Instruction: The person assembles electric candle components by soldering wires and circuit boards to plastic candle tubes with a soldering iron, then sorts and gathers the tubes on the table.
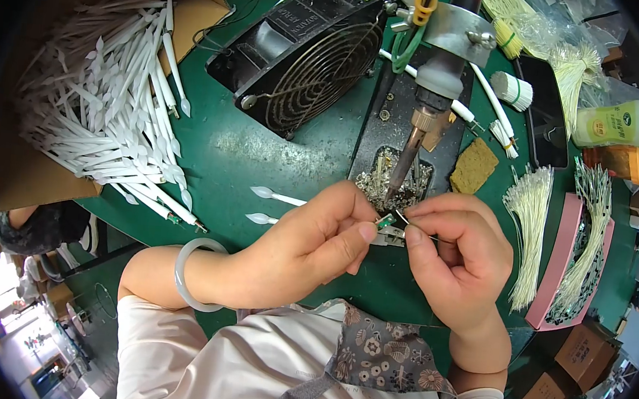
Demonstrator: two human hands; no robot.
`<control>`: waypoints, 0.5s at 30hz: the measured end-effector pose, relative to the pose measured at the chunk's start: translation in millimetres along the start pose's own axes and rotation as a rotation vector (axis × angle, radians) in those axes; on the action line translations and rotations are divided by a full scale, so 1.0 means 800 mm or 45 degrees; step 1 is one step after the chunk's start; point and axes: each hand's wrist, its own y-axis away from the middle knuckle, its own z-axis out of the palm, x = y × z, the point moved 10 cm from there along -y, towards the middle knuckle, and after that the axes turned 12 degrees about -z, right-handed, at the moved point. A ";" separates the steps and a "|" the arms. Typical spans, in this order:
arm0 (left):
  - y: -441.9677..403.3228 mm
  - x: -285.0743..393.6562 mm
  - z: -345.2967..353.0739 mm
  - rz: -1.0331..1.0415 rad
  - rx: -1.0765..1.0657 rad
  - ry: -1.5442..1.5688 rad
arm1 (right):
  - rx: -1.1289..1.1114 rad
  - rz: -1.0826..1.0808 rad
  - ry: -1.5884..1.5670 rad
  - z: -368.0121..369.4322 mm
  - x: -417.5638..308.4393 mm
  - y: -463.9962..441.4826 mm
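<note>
My left hand (320, 237) pinches a small green circuit board (385, 221) between thumb and fingers. Close beside it, my right hand (458, 248) has its thumb and fingers closed on a thin wire (402, 217), whose end is near the board. Just above both hands points the tip of a soldering iron (409, 158), held in a metal clamp (453, 31). Under the tip lies a tray of solder scraps (372, 181). Two white flame-tipped sticks (278, 195) lie left of my left hand.
A cardboard box (8, 152) of white sticks stands left. Behind my hands is a black fan (308, 63). To the right are a sponge (474, 167), wire bundles (526, 231), a pink box (544, 300), a phone (542, 112) and a bottle (617, 124).
</note>
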 end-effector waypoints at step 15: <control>-0.002 -0.017 -0.003 -0.227 -0.043 0.251 | -0.031 -0.011 -0.017 0.009 -0.003 0.002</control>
